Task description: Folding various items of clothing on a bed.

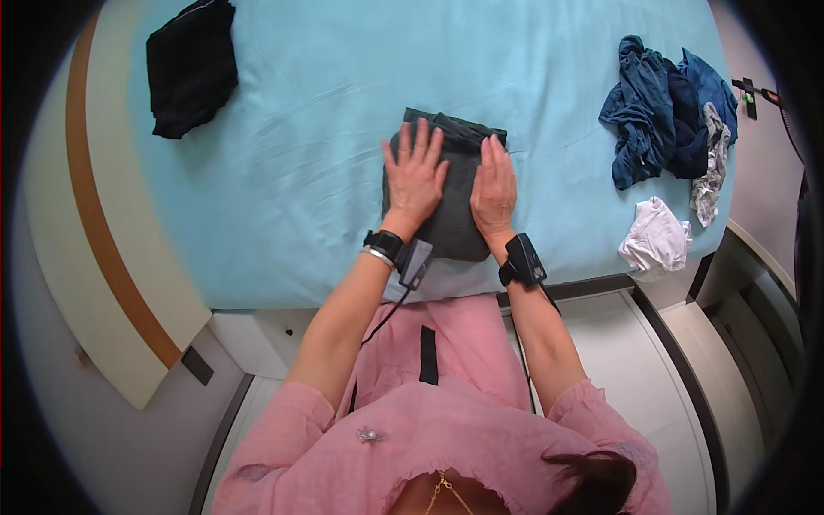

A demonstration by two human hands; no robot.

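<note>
A dark grey folded garment (pixel 453 210) lies flat on the light blue bed sheet (pixel 300 206) right in front of me. Its far edge shows gathered, wrinkled layers. My left hand (pixel 415 176) rests on its upper left part, palm down with the fingers spread. Along its right edge lies my right hand (pixel 493 189), fingers stretched out and held close together, touching the cloth. Neither hand grips the garment. Which kind of garment it is cannot be told from its folded shape.
A folded black garment (pixel 191 69) lies at the far left of the bed. Crumpled dark blue clothes (pixel 648 120), a grey patterned cloth (pixel 711 167) and a white garment (pixel 657 236) lie at the right edge. The cream headboard (pixel 112 257) with a brown stripe stands left.
</note>
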